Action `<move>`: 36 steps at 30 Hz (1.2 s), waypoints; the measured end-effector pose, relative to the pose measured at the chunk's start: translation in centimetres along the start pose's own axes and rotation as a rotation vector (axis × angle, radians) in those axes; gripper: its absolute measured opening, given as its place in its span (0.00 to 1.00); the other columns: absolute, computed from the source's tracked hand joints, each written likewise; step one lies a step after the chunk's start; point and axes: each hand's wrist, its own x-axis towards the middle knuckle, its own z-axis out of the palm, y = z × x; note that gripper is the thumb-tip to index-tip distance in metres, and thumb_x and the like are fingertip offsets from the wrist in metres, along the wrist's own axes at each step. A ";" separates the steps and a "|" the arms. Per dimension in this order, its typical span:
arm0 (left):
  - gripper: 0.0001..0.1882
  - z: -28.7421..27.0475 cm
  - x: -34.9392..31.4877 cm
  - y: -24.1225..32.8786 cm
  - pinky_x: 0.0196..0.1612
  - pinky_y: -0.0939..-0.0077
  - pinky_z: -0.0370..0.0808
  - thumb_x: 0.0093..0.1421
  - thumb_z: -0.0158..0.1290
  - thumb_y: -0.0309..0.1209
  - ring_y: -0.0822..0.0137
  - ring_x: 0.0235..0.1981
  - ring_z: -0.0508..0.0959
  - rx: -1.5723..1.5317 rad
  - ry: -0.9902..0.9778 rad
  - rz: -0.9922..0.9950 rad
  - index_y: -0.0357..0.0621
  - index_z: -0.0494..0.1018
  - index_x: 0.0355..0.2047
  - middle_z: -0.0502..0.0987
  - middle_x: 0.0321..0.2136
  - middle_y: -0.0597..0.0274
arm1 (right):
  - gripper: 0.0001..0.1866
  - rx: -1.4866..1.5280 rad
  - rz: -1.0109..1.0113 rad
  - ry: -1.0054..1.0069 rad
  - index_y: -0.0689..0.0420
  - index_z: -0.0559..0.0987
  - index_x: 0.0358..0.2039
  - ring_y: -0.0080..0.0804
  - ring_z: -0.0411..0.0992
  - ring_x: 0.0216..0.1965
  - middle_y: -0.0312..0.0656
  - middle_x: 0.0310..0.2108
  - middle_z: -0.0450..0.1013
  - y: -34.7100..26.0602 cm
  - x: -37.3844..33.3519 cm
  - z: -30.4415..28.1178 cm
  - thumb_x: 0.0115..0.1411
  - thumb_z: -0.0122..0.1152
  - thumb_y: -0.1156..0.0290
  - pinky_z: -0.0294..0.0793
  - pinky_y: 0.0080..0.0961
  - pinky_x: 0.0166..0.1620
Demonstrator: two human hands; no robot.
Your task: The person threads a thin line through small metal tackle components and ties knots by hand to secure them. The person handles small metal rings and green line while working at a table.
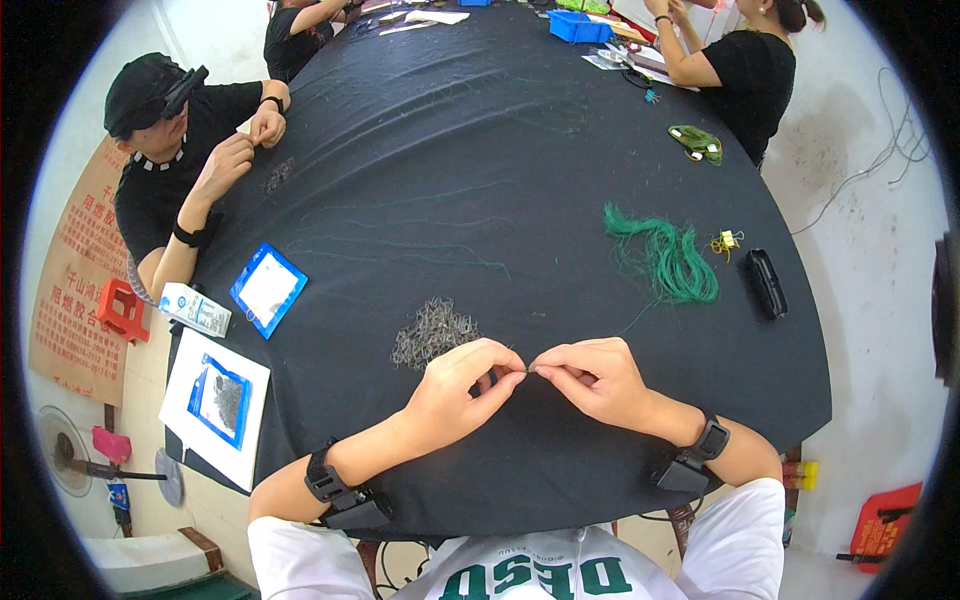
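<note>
On the far left, a person in black (165, 150) sat at the edge of the bench (480, 140), with both hands held close together. Near that person lay a small white box (195, 309) and a blue flat bag (268, 289). A white sheet with another blue bag (220, 402) hung over the bench edge.

Closer to me, a small pile of thin grey wire bits (434, 332) lay on the black cloth, just past my left hand.

My left hand (462, 386) was curled, and its thumb and fingers pinched one end of a tiny thin wire (529, 370). My right hand (590, 378) was curled too, and it pinched the other end. The two hands nearly touched at the fingertips, just above the bench and right in front of me. The wire was so small that I could hardly see it. I wore a black band on each wrist.

Farther right and farther from me lay a bunch of green threads (665, 258). Just beside it was a small yellow clip (726, 241), and next to that a black case (768, 282). Up the bench was a small green bundle (697, 143). Another person in black (745, 65) sat at the far right, near a blue tray (577, 26).
</note>
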 end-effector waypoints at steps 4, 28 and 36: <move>0.05 0.1 0.1 0.3 0.24 0.80 0.73 0.53 0.56 0.19 0.70 0.27 0.77 -0.008 0.003 -0.007 0.36 0.73 0.32 0.75 0.29 0.59 | 0.05 -0.008 -0.034 -0.013 0.59 0.80 0.31 0.30 0.72 0.16 0.42 0.19 0.74 0.3 0.0 0.0 0.52 0.62 0.76 0.67 0.24 0.21; 0.06 0.0 0.0 -0.1 0.27 0.80 0.74 0.52 0.57 0.19 0.69 0.25 0.77 0.108 -0.043 0.056 0.36 0.74 0.32 0.76 0.29 0.57 | 0.04 -0.092 -0.068 -0.093 0.58 0.79 0.29 0.39 0.73 0.19 0.44 0.19 0.73 0.6 -0.1 0.3 0.51 0.62 0.75 0.70 0.30 0.22; 0.03 0.0 -0.1 0.1 0.26 0.80 0.73 0.54 0.56 0.20 0.71 0.22 0.76 0.044 0.020 -0.017 0.36 0.74 0.30 0.76 0.28 0.59 | 0.04 -0.065 0.018 -0.064 0.57 0.79 0.30 0.36 0.73 0.19 0.43 0.20 0.74 0.4 -0.2 0.3 0.52 0.62 0.74 0.69 0.28 0.22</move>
